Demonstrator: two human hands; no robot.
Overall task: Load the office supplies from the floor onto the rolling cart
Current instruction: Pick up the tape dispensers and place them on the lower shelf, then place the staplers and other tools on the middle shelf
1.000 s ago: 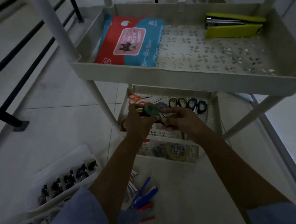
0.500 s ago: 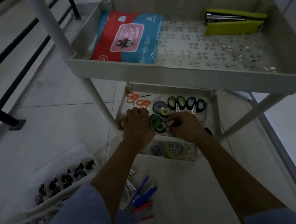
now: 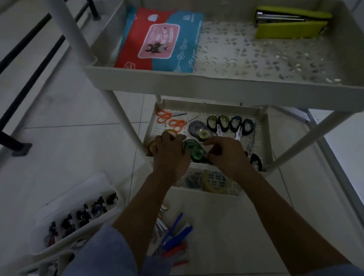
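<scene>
My two hands hold a green tape dispenser (image 3: 194, 151) low over the middle shelf (image 3: 262, 132) of the white rolling cart (image 3: 194, 83). My left hand (image 3: 169, 156) grips its left end and my right hand (image 3: 225, 154) pinches its right end. Behind it on that shelf lie a grey tape dispenser (image 3: 198, 129), two orange scissors (image 3: 171, 120) and several black-handled scissors (image 3: 229, 123). A roll of clear tape (image 3: 151, 146) shows just left of my left hand. The top shelf carries a red and blue wipes pack (image 3: 161, 38) and a green stapler (image 3: 289, 23).
On the floor near my arms lie blue and red pens and clips (image 3: 175, 235). A white tray of dark binder clips (image 3: 79, 216) sits at lower left. The bottom shelf holds a tape roll (image 3: 216, 180). A black railing (image 3: 10, 70) runs along the left.
Both hands have lowered the green tape dispenser from above the middle shelf down onto it, near its front edge.
</scene>
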